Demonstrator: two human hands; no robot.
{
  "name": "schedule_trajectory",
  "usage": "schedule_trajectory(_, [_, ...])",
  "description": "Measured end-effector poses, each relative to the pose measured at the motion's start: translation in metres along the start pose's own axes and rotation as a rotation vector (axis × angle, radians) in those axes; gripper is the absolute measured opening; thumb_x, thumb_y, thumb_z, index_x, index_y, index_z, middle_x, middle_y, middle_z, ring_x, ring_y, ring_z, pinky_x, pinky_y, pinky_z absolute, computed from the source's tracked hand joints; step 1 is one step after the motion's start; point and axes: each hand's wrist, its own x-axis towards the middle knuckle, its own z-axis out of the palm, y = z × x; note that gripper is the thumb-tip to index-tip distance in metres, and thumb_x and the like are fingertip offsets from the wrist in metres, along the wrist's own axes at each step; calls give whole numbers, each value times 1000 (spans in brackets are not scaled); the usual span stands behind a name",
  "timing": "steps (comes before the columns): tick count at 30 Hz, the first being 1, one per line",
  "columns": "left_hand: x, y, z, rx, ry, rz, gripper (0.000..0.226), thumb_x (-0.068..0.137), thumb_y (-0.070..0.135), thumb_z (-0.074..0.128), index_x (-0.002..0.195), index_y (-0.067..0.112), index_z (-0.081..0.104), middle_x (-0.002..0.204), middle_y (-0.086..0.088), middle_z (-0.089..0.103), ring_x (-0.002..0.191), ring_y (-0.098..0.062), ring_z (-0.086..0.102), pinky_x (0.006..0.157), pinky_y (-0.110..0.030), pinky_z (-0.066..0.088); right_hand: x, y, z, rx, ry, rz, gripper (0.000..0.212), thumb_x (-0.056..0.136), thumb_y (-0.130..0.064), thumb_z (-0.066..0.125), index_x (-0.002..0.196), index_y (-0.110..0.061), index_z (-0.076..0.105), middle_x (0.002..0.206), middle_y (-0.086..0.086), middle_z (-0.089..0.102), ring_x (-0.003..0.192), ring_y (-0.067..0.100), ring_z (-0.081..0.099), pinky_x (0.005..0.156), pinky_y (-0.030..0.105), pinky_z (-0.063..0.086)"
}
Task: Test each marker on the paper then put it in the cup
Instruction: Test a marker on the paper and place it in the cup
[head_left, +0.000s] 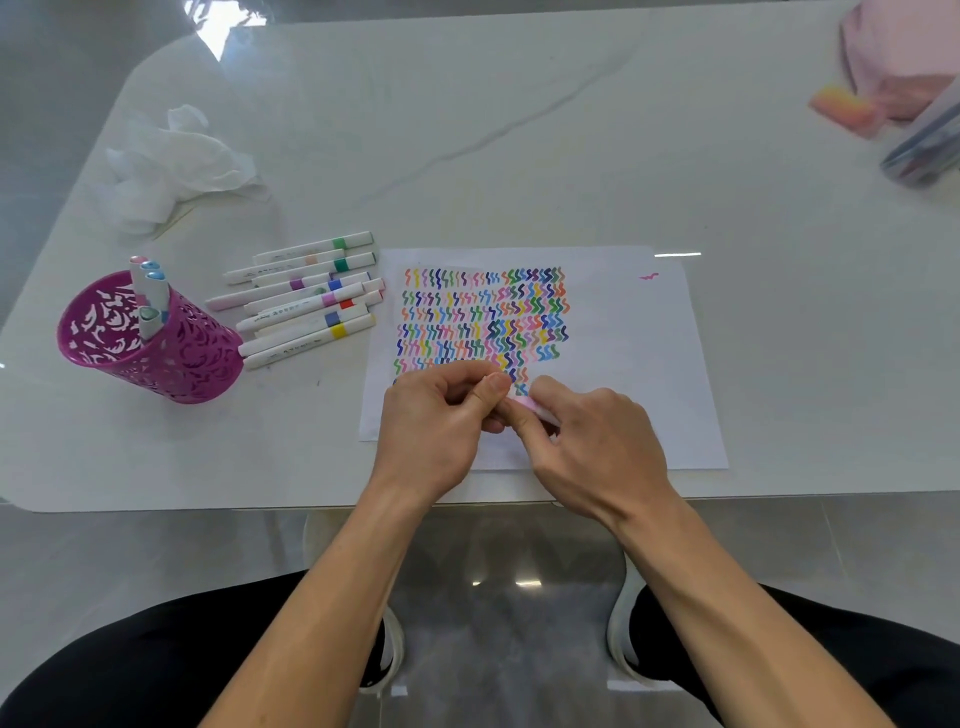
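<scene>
A white sheet of paper (623, 338) lies in front of me, covered with rows of coloured squiggles. Over its near edge both hands meet on one pink marker (524, 404). My left hand (441, 421) pinches one end between thumb and fingers, and my right hand (592, 436) grips the other end. Most of the marker is hidden by the fingers. At the left stands a magenta cut-out cup (171, 358) holding three markers (148, 291). Several capped white markers (306, 301) lie in a pile between the cup and the paper.
Crumpled white tissue (171, 161) lies at the far left of the white marble table (467, 130). A pink pouch (904, 57), a clear pencil case (924, 145) and a pink-orange eraser (844, 109) sit at the far right corner. The table edge runs just below my wrists.
</scene>
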Motion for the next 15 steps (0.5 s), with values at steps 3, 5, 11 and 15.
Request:
schedule_trajectory(3, [2,1,-3,-27,6,3,7,93,16,72,95,13,78,75,0,78,68,-17,75,71,-30,63,2,-1,-4,4,28,-5,41,100,-46,61,72,-26,37,49,-13,24,44,23,30,45,23,17])
schedule_trajectory(5, [2,3,-4,-37,9,18,7,95,19,71,93,16,77,75,1,77,69,-17,76,69,-28,63,6,1,-7,6,24,-27,40,100,-52,56,74,-26,40,50,-14,25,46,22,33,46,25,21])
schedule_trajectory(11, [7,-6,-3,64,152,90,6,96,22,68,92,23,73,80,7,76,77,-10,74,74,-25,58,3,15,-10,265,-38,148,14,107,-36,47,112,-29,36,56,-9,48,51,9,51,52,32,31])
schedule_trajectory(15, [8,-12,-4,234,205,160,2,91,28,74,91,30,75,82,15,71,75,-3,63,67,-9,44,9,23,-15,532,28,262,17,110,-19,42,116,-35,41,84,-4,66,57,10,56,58,37,48])
